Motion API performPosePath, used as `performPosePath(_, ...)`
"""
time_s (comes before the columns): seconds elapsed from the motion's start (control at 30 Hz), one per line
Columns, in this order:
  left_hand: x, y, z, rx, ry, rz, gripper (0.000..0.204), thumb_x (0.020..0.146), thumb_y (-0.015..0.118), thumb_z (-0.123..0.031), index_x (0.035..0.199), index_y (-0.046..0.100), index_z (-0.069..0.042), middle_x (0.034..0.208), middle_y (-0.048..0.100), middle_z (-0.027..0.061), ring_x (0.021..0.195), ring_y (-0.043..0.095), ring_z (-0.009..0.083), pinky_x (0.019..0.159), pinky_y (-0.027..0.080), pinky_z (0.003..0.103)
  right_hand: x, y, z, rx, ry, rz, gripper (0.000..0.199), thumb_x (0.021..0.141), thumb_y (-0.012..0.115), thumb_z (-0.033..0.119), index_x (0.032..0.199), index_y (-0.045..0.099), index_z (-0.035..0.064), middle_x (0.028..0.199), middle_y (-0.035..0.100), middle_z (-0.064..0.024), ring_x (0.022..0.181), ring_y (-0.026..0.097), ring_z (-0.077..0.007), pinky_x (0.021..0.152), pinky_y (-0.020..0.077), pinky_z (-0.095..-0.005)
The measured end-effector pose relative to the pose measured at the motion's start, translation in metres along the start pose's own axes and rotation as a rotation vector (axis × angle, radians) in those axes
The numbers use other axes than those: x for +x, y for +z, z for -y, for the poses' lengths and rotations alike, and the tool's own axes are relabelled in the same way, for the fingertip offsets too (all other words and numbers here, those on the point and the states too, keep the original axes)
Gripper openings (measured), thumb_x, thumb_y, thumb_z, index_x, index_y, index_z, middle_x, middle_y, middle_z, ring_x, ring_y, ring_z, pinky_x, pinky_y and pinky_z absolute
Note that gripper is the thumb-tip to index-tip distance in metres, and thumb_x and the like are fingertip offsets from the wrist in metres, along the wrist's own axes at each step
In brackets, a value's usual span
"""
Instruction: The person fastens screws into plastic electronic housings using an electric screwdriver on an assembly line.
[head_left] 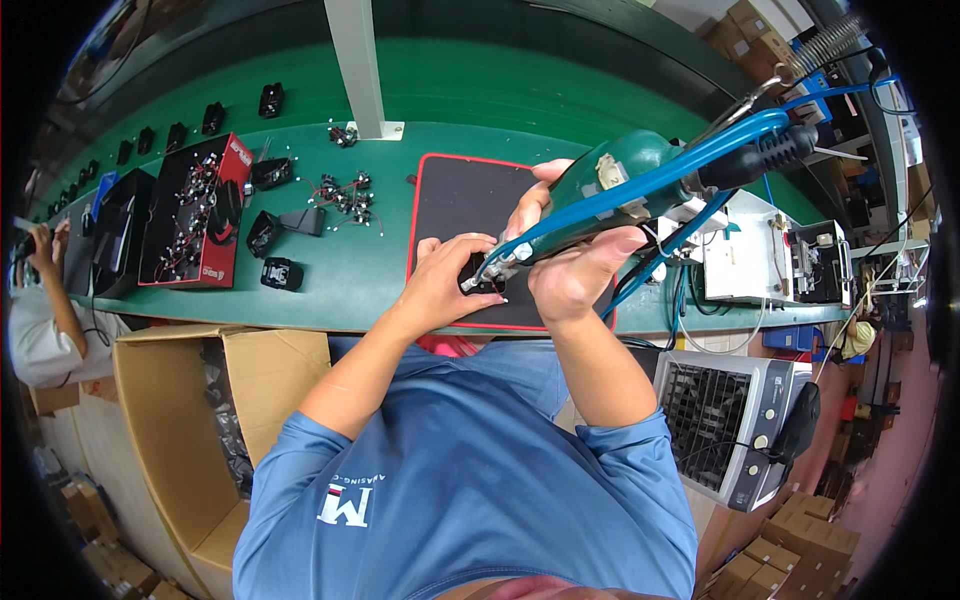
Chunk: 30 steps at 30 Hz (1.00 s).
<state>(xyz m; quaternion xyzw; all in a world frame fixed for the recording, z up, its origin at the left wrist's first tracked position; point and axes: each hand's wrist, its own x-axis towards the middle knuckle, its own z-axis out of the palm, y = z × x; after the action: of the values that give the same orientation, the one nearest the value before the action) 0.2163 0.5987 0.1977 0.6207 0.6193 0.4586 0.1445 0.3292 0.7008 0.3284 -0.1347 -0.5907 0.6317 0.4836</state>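
Observation:
My right hand (578,278) is wrapped round a green electric screwdriver (632,158) that tilts down to the left over the mat. Its silver tip reaches a small black plastic housing (484,284). Around that housing the thumb and fingers of my left hand (437,284) are closed, keeping it near the front edge of a dark mat with a red border (468,190). A blue hose (690,160) runs across the screwdriver from the upper right. The tip and my fingers partly hide the housing.
Left of the mat lie wired parts (350,200) and black housings (282,274). A red box (228,250) holds more wired parts. An open carton (165,440) stands below the bench's left side, a grey air cooler (715,425) at right. Another person's hand (42,248) shows far left.

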Motion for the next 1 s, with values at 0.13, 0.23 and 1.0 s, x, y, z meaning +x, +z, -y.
performPosePath(0.13,0.0,0.0,-0.001,-0.011,0.004,-0.004,0.076,0.063,0.097,-0.031,0.128,0.061,-0.013,0.132,0.068,0.0034,0.109,0.065,0.0212,0.087,0.034,0.036,-0.002,0.0,-0.002,-0.041,-0.006,0.002,0.112,0.082,0.035,0.096,0.121,0.055,-0.0069,0.069,0.061,-0.0088,0.06,0.062,-0.017,0.054,0.0521,-0.0265)
performPosePath(0.23,-0.001,0.0,0.001,-0.028,-0.006,-0.008,0.077,0.063,0.097,-0.03,0.129,0.061,-0.013,0.131,0.068,0.0039,0.106,0.065,0.0216,0.087,0.035,0.036,-0.002,0.0,-0.001,-0.046,0.006,0.0,0.113,0.08,0.035,0.097,0.121,0.055,-0.0063,0.069,0.061,-0.009,0.06,0.062,-0.017,0.055,0.0518,-0.0264)
performPosePath(1.0,0.14,-0.035,0.046,0.363,0.015,-0.064,0.075,0.073,0.086,-0.025,0.139,0.054,-0.01,0.132,0.058,0.0118,0.127,0.051,0.0339,0.104,0.037,0.049,0.031,-0.024,0.07,-0.172,-0.195,-0.145,0.08,0.103,0.046,0.067,0.138,0.048,-0.0043,0.093,0.061,-0.0129,0.074,0.062,-0.0195,0.065,0.055,-0.0326)
